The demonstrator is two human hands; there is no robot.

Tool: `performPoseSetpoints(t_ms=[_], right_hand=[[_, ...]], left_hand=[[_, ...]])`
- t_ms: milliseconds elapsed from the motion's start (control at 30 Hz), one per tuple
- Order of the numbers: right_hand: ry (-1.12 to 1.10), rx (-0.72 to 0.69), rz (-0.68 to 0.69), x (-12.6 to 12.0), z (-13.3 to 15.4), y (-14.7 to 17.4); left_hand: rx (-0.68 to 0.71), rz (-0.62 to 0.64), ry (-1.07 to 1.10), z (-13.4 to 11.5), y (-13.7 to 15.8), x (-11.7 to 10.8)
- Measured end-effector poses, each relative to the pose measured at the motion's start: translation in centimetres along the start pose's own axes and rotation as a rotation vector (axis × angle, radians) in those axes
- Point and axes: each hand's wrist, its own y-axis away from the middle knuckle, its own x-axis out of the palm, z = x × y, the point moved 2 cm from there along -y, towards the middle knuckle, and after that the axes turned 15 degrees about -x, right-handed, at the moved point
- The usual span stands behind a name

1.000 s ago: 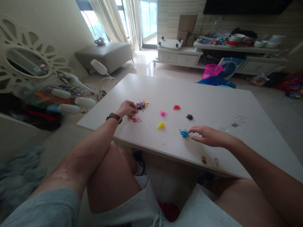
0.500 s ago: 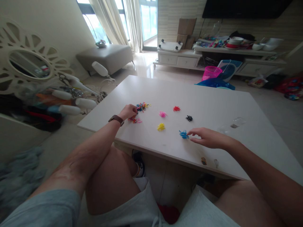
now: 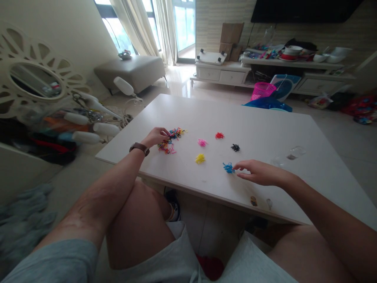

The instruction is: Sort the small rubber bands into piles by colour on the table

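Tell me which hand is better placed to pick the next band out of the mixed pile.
Left, probably. The left hand already rests on the mixed pile, while the right hand sits across the table beside the blue bands.

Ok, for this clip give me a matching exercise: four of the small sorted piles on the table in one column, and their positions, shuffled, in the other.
Piles:
1. blue pile
2. black pile
3. mixed-colour pile
4. yellow pile

Places:
A. at the left hand
B. just behind the blue pile
C. at the fingertips of the right hand
D. in front of the pink pile, nearer the person

Pairs: 1-C, 2-B, 3-A, 4-D
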Motion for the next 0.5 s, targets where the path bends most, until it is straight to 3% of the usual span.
performPoseSetpoints(t_ms=[200, 500], right_hand=[[-0.004, 0.002, 0.0, 0.1, -0.2, -0.1], [0.001, 0.006, 0.019, 0.2, -0.1, -0.2]], left_hand=[[0.041, -0.002, -0.197, -1.0, 0.6, 0.1], [0.081, 0.076, -0.33, -1.9, 0.6, 3.0]])
